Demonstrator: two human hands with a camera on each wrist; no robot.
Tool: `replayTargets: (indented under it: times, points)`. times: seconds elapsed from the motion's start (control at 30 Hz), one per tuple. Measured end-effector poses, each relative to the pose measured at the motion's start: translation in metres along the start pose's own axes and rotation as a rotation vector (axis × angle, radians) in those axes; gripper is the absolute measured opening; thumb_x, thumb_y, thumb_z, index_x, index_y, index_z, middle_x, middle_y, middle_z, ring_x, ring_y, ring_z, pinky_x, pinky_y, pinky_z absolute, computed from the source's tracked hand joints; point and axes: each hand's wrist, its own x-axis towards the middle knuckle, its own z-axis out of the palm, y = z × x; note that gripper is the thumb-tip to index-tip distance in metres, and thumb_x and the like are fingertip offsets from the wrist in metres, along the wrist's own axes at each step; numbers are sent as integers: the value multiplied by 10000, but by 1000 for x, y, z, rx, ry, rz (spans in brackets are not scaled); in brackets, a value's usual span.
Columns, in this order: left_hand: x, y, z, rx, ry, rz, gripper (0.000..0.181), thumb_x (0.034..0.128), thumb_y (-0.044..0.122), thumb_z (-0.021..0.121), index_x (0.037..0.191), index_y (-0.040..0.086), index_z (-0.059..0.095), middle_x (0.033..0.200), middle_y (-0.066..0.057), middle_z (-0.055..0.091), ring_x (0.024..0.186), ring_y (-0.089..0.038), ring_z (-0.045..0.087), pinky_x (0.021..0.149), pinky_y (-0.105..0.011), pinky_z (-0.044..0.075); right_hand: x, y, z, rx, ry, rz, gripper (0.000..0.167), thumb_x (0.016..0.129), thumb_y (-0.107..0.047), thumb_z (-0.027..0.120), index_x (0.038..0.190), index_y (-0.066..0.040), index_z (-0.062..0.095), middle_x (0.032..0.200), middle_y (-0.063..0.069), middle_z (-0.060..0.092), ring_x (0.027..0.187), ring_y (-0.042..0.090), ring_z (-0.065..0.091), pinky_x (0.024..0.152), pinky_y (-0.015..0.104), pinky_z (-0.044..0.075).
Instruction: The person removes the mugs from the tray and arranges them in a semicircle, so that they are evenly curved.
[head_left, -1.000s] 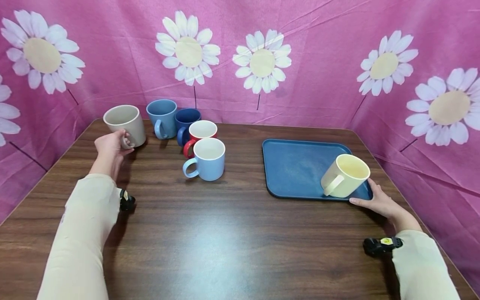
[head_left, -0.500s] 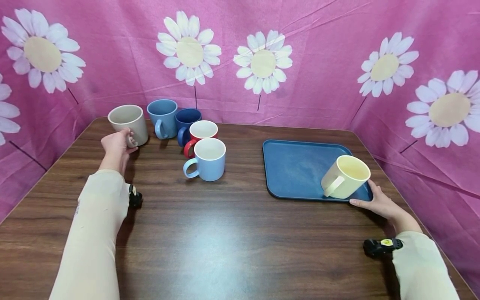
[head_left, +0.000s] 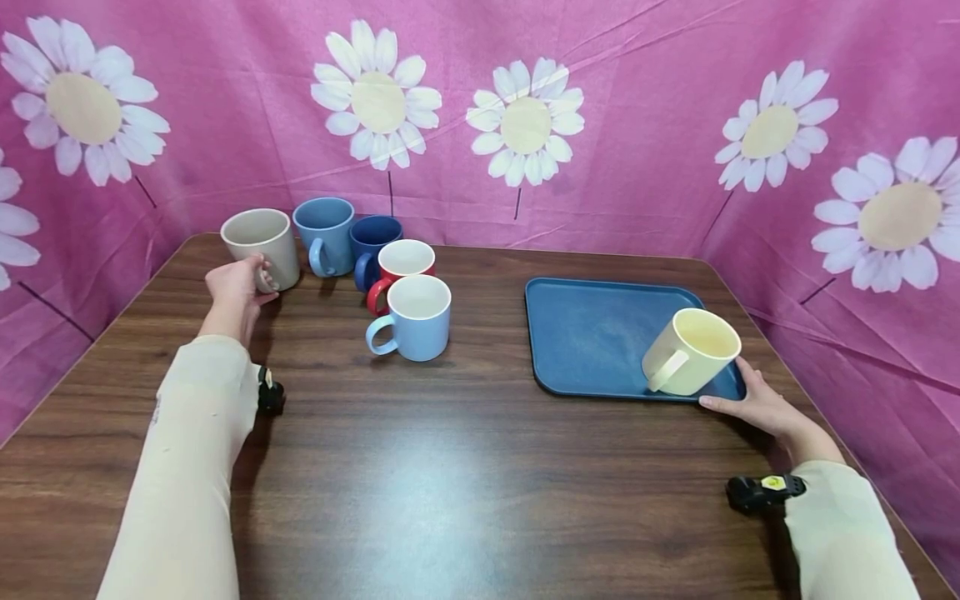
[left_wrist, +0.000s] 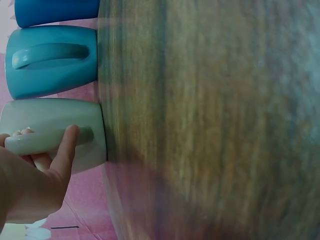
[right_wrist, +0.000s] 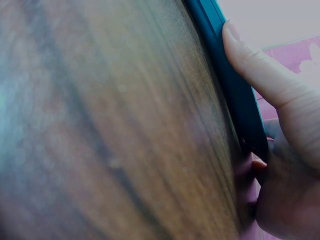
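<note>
At the back left of the table, my left hand (head_left: 234, 287) grips the handle of a grey mug (head_left: 283, 254). The left wrist view shows the fingers passing through that handle, with the thumb laid along it; the mug (left_wrist: 50, 112) appears to rest on the table. Far to the right, my right hand (head_left: 765, 408) holds the near right corner of a blue tray (head_left: 592, 333). Its thumb presses the tray's edge (right_wrist: 235, 95) in the right wrist view, while the other fingers are partly hidden around the corner. A pale yellow mug (head_left: 697, 367) stands on the tray beside this hand.
Right of the grey mug stand a medium blue mug (head_left: 333, 242), a dark blue mug (head_left: 377, 242), a red mug with white inside (head_left: 386, 271) and a light blue mug (head_left: 427, 333), grouped closely. A pink flowered cloth (head_left: 615, 167) hangs behind the wooden table (head_left: 487, 467).
My left hand has shifted the grey mug slightly right, closer to the medium blue mug. The right hand, tray and yellow mug have stayed put.
</note>
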Motion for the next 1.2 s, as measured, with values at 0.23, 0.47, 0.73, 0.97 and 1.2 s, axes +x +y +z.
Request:
replayTargets:
  times: [0.23,0.47,0.73,0.97,1.2]
  points:
    - [0,1,0,30,-19,-18,88,802,34,512,716,38,492,500,5,540,387,-115,482,356,-326,441,-1,0,0,-8,1,-5,1002,796,-384,581,1301,38,-175,1268,385,-161,1133,487,-207,837,665,-22]
    - [0,2,1,92,-32,-11,80,803,47,505,723,47,503,512,24,544,449,-105,526,400,-322,466,-1,0,-1,8,2,-17,995,799,-365,584,1304,37,-173,1273,383,-155,1133,483,-215,845,656,-38]
    - [2,3,-3,99,-128,-11,70,820,50,497,752,35,490,557,17,547,504,-101,524,438,-321,478,-2,1,-1,3,-5,-6,996,802,-379,575,1299,36,-182,1270,378,-169,1130,480,-221,844,656,-38]
    - [2,4,-11,107,-214,-26,235,847,121,526,623,76,577,547,-9,540,510,-105,542,496,-309,492,1,0,-1,4,-1,-23,992,803,-357,583,1303,36,-177,1280,378,-148,1131,486,-214,854,648,-39]
    - [0,4,-18,55,-241,-48,131,784,140,628,727,57,545,588,-22,597,556,-131,592,476,-311,492,0,1,0,11,2,-37,985,805,-339,586,1300,44,-175,1280,380,-142,1128,489,-216,861,639,-49]
